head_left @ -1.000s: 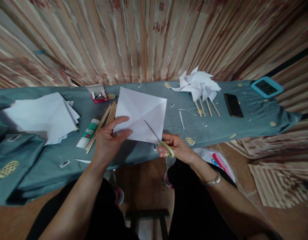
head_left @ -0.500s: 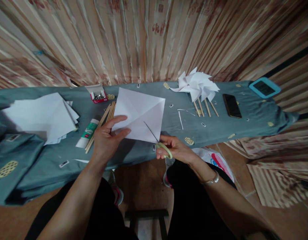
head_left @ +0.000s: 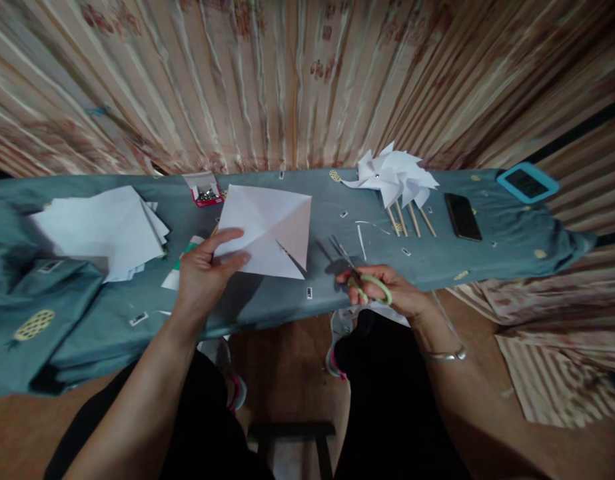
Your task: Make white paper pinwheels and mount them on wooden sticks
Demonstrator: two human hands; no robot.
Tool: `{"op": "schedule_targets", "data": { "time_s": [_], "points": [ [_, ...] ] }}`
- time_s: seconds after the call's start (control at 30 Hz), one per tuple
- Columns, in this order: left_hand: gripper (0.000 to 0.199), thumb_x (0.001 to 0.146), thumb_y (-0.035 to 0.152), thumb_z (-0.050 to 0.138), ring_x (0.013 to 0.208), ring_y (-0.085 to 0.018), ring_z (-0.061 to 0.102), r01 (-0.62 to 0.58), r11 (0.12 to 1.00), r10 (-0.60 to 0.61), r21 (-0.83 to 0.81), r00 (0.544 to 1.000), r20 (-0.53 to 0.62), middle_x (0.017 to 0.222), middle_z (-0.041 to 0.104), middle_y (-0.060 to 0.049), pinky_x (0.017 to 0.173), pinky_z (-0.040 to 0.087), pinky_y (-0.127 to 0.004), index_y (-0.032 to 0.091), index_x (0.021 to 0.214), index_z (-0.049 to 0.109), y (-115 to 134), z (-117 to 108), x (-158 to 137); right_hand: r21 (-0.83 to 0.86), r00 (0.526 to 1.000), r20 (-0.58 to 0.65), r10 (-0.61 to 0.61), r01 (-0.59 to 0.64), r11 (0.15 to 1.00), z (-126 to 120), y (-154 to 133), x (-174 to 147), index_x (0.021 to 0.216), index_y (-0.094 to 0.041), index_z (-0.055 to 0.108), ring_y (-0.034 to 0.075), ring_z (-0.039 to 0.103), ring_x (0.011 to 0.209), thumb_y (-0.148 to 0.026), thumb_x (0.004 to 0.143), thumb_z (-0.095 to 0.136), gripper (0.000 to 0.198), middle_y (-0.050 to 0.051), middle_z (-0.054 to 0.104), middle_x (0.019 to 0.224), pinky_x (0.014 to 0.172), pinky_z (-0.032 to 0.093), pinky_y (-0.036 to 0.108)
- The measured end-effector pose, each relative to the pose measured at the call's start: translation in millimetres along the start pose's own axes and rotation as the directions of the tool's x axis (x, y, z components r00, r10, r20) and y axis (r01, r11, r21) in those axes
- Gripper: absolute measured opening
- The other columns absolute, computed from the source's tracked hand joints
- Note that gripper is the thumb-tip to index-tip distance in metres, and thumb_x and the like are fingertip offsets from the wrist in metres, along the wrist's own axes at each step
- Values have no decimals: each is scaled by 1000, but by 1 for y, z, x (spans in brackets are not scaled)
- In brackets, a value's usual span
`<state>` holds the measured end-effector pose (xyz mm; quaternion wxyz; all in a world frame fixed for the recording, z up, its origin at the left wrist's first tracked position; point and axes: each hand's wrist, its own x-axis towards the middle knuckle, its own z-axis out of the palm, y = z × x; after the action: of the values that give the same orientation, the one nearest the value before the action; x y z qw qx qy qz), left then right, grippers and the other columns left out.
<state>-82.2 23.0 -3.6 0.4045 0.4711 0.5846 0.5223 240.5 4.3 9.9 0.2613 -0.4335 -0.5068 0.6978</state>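
Note:
My left hand [head_left: 207,263] pinches a white square of paper [head_left: 264,227] by its left edge, thumb on top. Crease lines cross the sheet, and a slit runs inward from its lower right corner. Off to the right of the sheet, my right hand [head_left: 382,290] grips a pair of scissors [head_left: 357,273] with pale green handles. The scissors point up and left, apart from the paper. Partly covered by my left hand, a glue stick [head_left: 173,275] lies on the cloth.
Finished paper pinwheels [head_left: 394,175] on wooden sticks lie at the back right, beside a phone [head_left: 463,217] and a blue-framed device [head_left: 528,183]. A stack of paper [head_left: 102,230] is at the left. A small red box of metal pins [head_left: 206,193] stands behind the sheet. Thin paper strips [head_left: 362,242] lie nearby.
My right hand has drawn the scissors out of the slit and moved them right, away from the paper. My left hand has shifted slightly left with the sheet, whose cut corner now parts.

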Motion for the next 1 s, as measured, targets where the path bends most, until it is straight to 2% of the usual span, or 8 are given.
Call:
{"op": "schedule_targets", "data": {
  "time_s": [0.1,0.2,0.3,0.47,0.63,0.77,0.87,1.0],
  "points": [
    [47,62,30,82,70,-13,66,11,998,-17,62,994,105,104,74,-4,60,54,-20,22,107,74,3,3,-7,62,942,-308,-136,162,985,-4,-5,10,104,-18,70,10,57,61,-61,65,80,59,3,72,81,54,42,23],
    [56,60,29,82,86,-19,70,0,993,-27,117,974,226,113,73,-6,70,57,-25,23,115,72,2,9,-13,47,854,-485,-190,242,969,-8,-11,24,100,-20,70,13,60,65,-64,61,80,60,5,73,85,57,44,25],
    [69,60,29,81,103,-25,68,4,997,-30,78,946,323,122,70,-6,81,58,-32,22,127,64,1,15,-18,-67,840,-475,-263,264,962,-7,-16,34,100,-21,70,12,62,69,-52,59,85,53,1,73,83,64,47,26],
    [89,58,27,81,74,-23,71,74,992,-109,102,912,395,95,76,-6,59,56,-28,20,142,50,5,24,-24,-117,897,-378,-228,198,973,8,-18,45,98,-20,70,11,62,68,-35,51,89,52,-4,71,74,67,50,26],
    [86,55,30,84,64,-22,69,56,987,-109,153,925,364,83,76,-5,55,53,-27,18,136,56,4,26,-21,-121,956,-244,-163,137,983,21,-21,55,95,-18,70,9,56,57,-34,50,89,52,-7,65,62,53,44,21],
    [81,58,38,84,69,-22,69,122,992,-119,10,943,310,86,75,-6,62,55,-30,16,131,59,-2,30,-16,-35,947,-285,-152,148,988,26,-25,59,83,-19,70,9,56,54,-35,46,89,45,-6,67,62,52,44,22],
    [69,63,47,80,88,-24,71,192,955,-135,-225,959,248,101,74,-9,76,57,-34,19,124,62,0,34,-16,13,881,-431,-198,225,974,27,-24,62,75,-20,67,10,56,56,-38,48,87,38,-5,67,64,56,46,24],
    [63,69,63,68,108,-29,67,249,868,-114,-429,942,317,117,70,-12,86,57,-41,22,116,63,6,43,-24,-6,703,-656,-275,359,933,26,-23,69,67,-21,59,11,54,59,-40,52,84,35,-6,62,62,60,45,26]
  ]
}}
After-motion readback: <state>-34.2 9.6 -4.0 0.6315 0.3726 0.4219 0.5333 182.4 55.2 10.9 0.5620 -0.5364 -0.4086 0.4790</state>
